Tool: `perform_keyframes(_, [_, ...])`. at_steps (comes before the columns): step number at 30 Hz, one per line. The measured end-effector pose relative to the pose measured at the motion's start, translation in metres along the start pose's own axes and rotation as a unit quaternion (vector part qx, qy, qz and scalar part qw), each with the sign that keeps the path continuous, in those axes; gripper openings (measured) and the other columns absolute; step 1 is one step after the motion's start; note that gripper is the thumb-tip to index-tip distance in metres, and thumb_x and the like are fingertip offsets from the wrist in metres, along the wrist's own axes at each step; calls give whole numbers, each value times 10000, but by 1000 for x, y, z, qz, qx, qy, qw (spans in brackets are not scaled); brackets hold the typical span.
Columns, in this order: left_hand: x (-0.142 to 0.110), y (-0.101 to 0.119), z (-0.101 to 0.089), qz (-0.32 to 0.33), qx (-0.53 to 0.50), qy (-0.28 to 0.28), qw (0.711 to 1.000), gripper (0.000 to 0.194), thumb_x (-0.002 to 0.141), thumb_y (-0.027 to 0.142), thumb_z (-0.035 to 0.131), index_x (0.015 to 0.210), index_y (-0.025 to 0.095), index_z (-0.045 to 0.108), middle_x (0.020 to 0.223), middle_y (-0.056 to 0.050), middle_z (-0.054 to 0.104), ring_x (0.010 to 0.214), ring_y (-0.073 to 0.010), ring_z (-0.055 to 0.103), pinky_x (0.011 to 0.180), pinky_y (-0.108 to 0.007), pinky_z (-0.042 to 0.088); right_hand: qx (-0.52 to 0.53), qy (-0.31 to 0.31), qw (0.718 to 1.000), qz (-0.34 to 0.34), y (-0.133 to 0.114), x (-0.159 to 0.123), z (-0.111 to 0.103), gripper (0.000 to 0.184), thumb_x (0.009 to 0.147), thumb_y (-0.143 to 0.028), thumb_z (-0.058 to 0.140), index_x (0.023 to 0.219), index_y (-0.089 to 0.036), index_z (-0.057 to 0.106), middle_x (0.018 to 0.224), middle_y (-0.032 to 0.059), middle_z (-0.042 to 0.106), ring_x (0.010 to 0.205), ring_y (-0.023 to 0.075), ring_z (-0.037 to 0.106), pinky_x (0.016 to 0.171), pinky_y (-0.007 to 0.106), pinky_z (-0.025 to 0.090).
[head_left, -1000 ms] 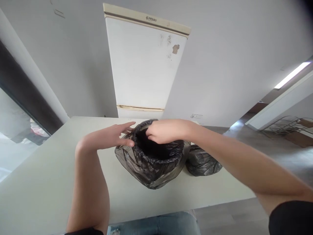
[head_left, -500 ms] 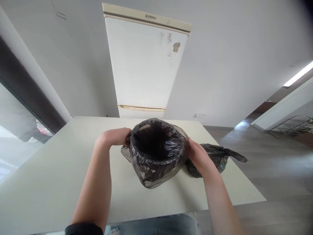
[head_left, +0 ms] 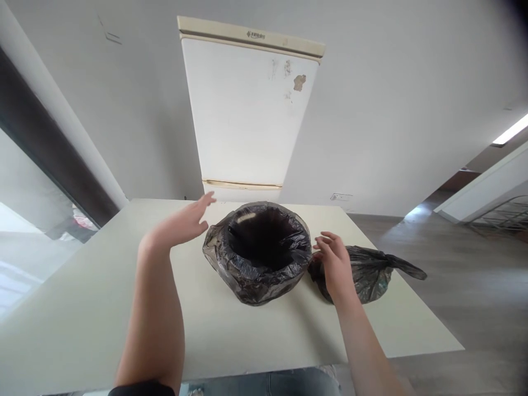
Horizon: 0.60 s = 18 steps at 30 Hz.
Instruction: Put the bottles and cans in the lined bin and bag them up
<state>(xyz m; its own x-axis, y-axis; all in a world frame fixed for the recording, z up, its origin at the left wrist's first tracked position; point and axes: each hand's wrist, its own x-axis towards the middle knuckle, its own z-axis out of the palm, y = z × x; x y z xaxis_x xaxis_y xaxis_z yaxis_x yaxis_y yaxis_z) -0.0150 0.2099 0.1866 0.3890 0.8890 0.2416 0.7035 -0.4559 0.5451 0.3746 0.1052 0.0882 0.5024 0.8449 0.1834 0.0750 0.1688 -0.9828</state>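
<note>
A trash can lined with a black plastic bag (head_left: 258, 280) stands on the table, its round mouth facing up and the bag folded over the rim. To its left, my left hand (head_left: 183, 221) is raised with the fingers apart, holding nothing. On the other side my right hand (head_left: 333, 258) hovers close to the rim, its fingers loosely spread and slightly bent, with nothing in them. Partly behind that hand lies a tied black garbage bag (head_left: 371, 275), its twisted neck pointing right. The can's own walls are mostly hidden by the liner.
The pale table (head_left: 231, 335) reaches from my lap to the wall. Behind it stands a white refrigerator (head_left: 251, 110) with cream trim. A wall socket (head_left: 341, 197) sits low on the wall. Grey wooden floor (head_left: 462, 286) extends to the right, with a metal rack (head_left: 505, 217) beyond.
Both hands have let go of the bag's rim and moved outward, the left one up and away. The liner's loose edge now bulges out on the left side.
</note>
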Motion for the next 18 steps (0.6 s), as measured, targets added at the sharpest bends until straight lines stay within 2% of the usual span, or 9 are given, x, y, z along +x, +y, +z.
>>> perform_keyframes(2, [-1,14,-6,28,-57,77,995,669,950,406,579,1597,312,441,1599,-60,539,1482,-316,486,1226,-510,378,-84,62,984,-145,-10,-9,1,332,932,-431,691,1202,-246,635,1194,86,644,1027,233,636,838,383,552])
perform_keyframes(5, [9,36,0,90,-229,142,959,479,1026,511,520,1436,293,637,1537,-68,605,1462,-302,518,1231,-491,395,-167,43,921,-349,-22,-24,5,316,973,-353,606,1270,-248,630,1310,129,597,1226,307,600,1017,525,526])
perform_keyframes(7, [20,46,16,117,-344,118,924,464,1017,564,545,1343,277,707,1492,-87,643,1435,-308,549,1212,-488,426,-216,-3,868,-447,-27,-31,10,375,977,-346,581,1341,-268,622,1456,144,528,1389,372,508,1135,628,435])
perform_keyframes(9, [32,49,36,123,-423,60,896,478,1004,589,568,1319,264,723,1480,-102,652,1424,-317,563,1211,-496,428,-251,-57,833,-490,-30,-36,15,462,995,-421,562,1441,-297,575,1611,125,409,1518,423,364,1210,705,314])
perform_keyframes(11, [42,49,53,115,-466,-5,877,514,1001,607,563,1331,245,720,1469,-114,660,1412,-328,575,1219,-507,418,-242,-109,837,-479,-30,-40,22,635,997,-568,559,1568,-314,447,1708,108,281,1584,446,235,1237,744,232])
perform_keyframes(13, [48,46,64,90,-477,-60,872,562,1001,639,536,1353,236,710,1445,-111,679,1396,-336,588,1226,-513,407,-200,-141,872,-424,-24,-43,28,911,934,-709,606,1668,-298,256,1752,128,176,1610,445,163,1253,737,207])
perform_keyframes(15, [50,42,68,64,-470,-94,875,613,996,685,498,1347,233,716,1399,-94,711,1365,-335,612,1221,-506,412,-145,-158,915,-343,-12,-48,33,1170,850,-776,673,1707,-267,59,1762,166,122,1614,435,161,1263,704,228])
perform_keyframes(17, [48,37,67,34,-457,-126,880,665,984,733,464,1303,220,743,1332,-86,748,1305,-336,651,1181,-493,459,-102,-175,944,-259,5,-53,35,1347,763,-782,763,1705,-246,-38,1739,203,184,1590,435,248,1252,679,282])
perform_keyframes(18, [46,35,65,12,-446,-142,884,690,974,755,455,1263,209,762,1290,-89,766,1266,-339,673,1149,-486,490,-88,-184,953,-222,14,-56,36,1387,719,-762,816,1705,-241,-9,1709,212,262,1562,437,314,1240,670,313])
